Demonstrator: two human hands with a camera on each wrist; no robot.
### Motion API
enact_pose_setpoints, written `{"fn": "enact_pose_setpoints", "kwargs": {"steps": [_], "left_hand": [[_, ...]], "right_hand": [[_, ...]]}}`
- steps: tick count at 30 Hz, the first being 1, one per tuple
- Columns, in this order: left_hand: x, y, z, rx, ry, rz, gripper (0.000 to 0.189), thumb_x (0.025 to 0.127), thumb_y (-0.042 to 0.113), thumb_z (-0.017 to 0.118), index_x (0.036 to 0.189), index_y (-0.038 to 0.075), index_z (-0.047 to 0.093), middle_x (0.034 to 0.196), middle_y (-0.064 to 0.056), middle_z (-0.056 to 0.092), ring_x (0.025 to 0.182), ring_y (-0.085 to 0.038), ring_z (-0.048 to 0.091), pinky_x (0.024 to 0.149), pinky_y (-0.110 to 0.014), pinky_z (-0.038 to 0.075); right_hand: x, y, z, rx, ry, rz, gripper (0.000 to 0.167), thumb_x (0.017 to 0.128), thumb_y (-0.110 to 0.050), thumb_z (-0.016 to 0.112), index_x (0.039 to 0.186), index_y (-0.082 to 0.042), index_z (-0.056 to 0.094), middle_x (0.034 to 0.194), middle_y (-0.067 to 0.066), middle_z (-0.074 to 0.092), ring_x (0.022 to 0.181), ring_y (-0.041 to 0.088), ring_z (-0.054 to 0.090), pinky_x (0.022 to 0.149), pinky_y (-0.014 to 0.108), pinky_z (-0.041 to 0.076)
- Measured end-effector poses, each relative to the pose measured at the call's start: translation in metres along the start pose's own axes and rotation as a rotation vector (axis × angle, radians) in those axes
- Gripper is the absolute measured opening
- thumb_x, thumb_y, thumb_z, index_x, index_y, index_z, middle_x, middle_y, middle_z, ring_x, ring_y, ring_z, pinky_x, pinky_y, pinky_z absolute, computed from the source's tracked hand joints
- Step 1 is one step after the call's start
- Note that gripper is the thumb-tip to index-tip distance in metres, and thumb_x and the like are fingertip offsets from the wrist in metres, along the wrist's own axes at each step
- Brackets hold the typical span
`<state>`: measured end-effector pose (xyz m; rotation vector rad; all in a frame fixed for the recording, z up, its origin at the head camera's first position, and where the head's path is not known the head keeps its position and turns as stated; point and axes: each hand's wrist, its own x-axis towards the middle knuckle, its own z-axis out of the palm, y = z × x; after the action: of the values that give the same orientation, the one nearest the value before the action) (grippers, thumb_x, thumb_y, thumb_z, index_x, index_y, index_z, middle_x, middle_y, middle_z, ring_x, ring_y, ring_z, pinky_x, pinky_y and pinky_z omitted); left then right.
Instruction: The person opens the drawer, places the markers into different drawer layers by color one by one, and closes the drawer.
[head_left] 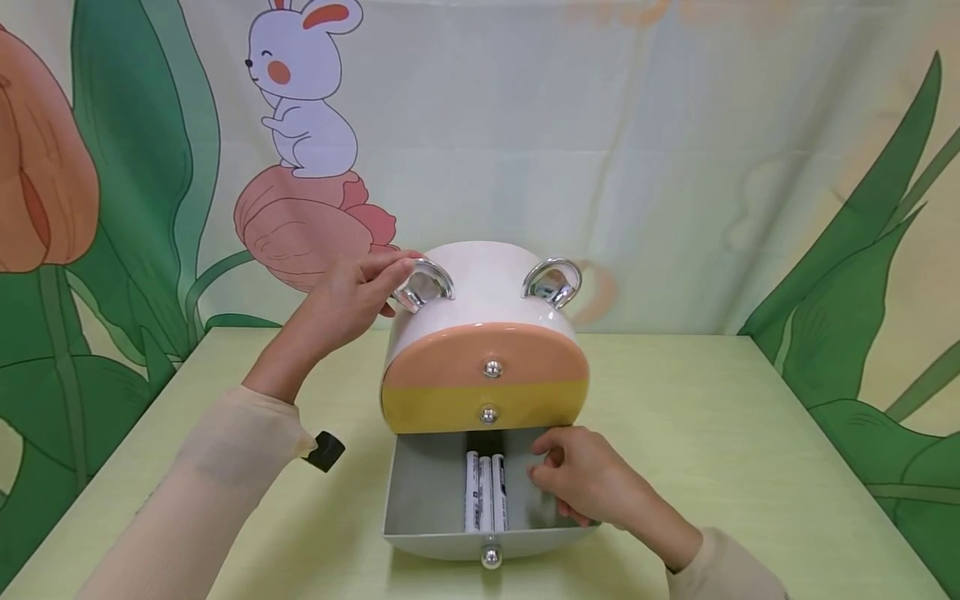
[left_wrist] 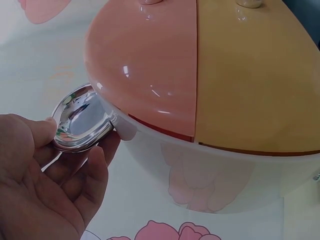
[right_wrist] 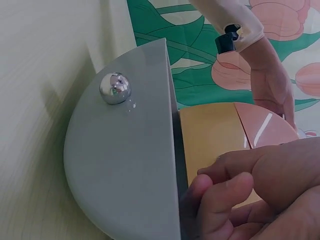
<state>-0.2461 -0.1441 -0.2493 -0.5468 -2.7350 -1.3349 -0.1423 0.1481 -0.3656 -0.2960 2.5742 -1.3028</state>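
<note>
A small rounded drawer box stands on the table with two shiny silver ears. My left hand holds the left silver ear between thumb and fingers. The grey bottom drawer is pulled out, a silver knob on its front. Three white printed pens lie side by side in it. My right hand hovers over the drawer's right side, fingers loosely bent, with nothing visible in them. Above, the orange drawer and yellow drawer are closed.
The light green table extends on both sides of the box. A backdrop cloth with a rabbit and flowers hangs behind it. A black strap piece sticks out from my left sleeve.
</note>
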Motion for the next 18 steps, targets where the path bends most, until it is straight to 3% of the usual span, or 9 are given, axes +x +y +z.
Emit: {"fn": "enact_pose_setpoints", "kwargs": {"steps": [8, 18], "left_hand": [[-0.002, 0.003, 0.000, 0.002, -0.001, -0.033, 0.048, 0.109, 0.042, 0.052, 0.151, 0.020, 0.056, 0.144, -0.010, 0.058, 0.102, -0.033, 0.066, 0.092, -0.045, 0.055], [-0.001, 0.000, -0.001, 0.005, 0.003, -0.014, 0.048, 0.109, 0.042, 0.052, 0.151, 0.018, 0.056, 0.142, -0.009, 0.059, 0.100, -0.032, 0.067, 0.091, -0.044, 0.056]], "right_hand": [[-0.014, -0.004, -0.005, 0.008, 0.076, -0.102, 0.023, 0.093, -0.008, 0.071, 0.113, 0.002, 0.071, 0.080, 0.000, 0.064, 0.053, 0.016, 0.060, 0.045, 0.028, 0.048], [-0.038, -0.013, -0.006, 0.164, 0.131, -0.082, 0.017, 0.098, -0.012, 0.069, 0.113, -0.004, 0.071, 0.085, 0.007, 0.063, 0.055, 0.024, 0.059, 0.043, 0.032, 0.049]]}}
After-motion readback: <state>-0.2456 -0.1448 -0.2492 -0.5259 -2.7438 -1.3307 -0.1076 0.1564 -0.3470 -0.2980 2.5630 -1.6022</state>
